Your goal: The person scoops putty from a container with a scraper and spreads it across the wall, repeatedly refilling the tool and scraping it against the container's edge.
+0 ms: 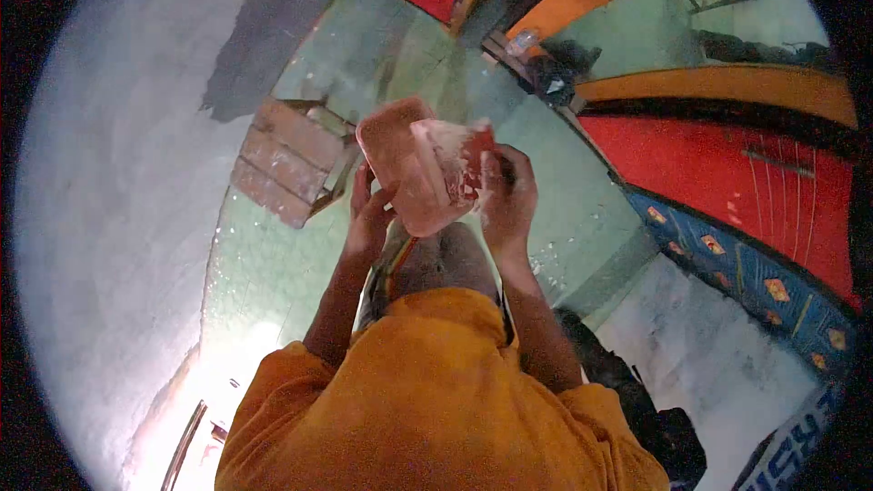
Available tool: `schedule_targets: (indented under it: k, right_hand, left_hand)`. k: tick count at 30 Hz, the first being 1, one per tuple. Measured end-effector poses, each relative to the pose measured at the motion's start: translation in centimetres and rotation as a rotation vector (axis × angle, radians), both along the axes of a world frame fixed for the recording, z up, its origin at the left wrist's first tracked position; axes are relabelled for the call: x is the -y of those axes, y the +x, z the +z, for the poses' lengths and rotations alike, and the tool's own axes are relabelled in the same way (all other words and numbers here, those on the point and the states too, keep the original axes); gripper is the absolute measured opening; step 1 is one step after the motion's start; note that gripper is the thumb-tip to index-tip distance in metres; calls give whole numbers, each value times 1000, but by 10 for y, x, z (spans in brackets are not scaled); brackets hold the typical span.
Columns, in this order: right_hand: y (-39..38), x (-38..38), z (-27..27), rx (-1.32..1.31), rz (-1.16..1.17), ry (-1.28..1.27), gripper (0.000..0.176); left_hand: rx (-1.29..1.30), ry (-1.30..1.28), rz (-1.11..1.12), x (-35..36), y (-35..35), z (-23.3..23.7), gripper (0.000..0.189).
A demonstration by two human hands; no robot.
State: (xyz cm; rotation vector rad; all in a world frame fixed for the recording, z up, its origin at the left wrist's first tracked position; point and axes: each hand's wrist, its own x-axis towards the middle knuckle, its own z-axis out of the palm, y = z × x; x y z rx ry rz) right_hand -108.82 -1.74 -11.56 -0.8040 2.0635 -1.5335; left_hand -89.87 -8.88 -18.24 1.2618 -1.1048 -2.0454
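Near the middle of the view, my left hand [370, 218] grips the lower left edge of a flat reddish-pink board with rounded corners [396, 150]. My right hand [509, 195] is closed on a smaller red, roughly rectangular piece [477, 159] smeared with whitish material. That piece lies against the right part of the board and covers some of it. White residue also marks my right fingers. Both things are held up in front of me, above my knees.
A small wooden slatted stool [282, 159] stands left on the green floor [264, 264]. A pale wall [118, 173] rises at far left. Red-and-orange furniture [773, 191], a patterned blue cloth [737, 264] and dark fabric [668, 436] lie to the right.
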Motion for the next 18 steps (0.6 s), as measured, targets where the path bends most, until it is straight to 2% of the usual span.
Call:
schedule_targets:
  k: [1, 3, 4, 7, 10, 12, 14, 16, 18]
  right_hand:
    - [-24, 3, -11, 31, -58, -37, 25]
    - [-78, -2, -45, 336, -183, 17, 23]
    - [-101, -10, -61, 494, -247, 54, 22]
    - [-167, -9, -99, 722, -331, -66, 18]
    - [-218, -3, -119, 770, -325, 41, 19]
    - [-248, -12, -170, 555, -148, 180, 19]
    - [-287, -8, -195, 541, -40, 241, 19]
    - [-309, 10, -184, 717, -32, 232, 20]
    - [-340, 9, -205, 838, -47, 256, 19]
  left_hand:
    - [-25, 104, 26, 6, -24, -11, 65]
    - [-9, 243, 73, 22, -67, -19, 68]
    - [-32, 248, 70, 24, -81, -30, 69]
    - [-111, 249, 77, 38, -136, -75, 72]
    - [-157, 239, 129, 37, -193, -121, 74]
    - [-181, 209, 149, 28, -212, -150, 75]
    - [-219, 205, 163, 15, -246, -198, 75]
    - [-172, 215, 129, 10, -272, -215, 77]
    - [-58, 254, 72, 4, -307, -216, 79]
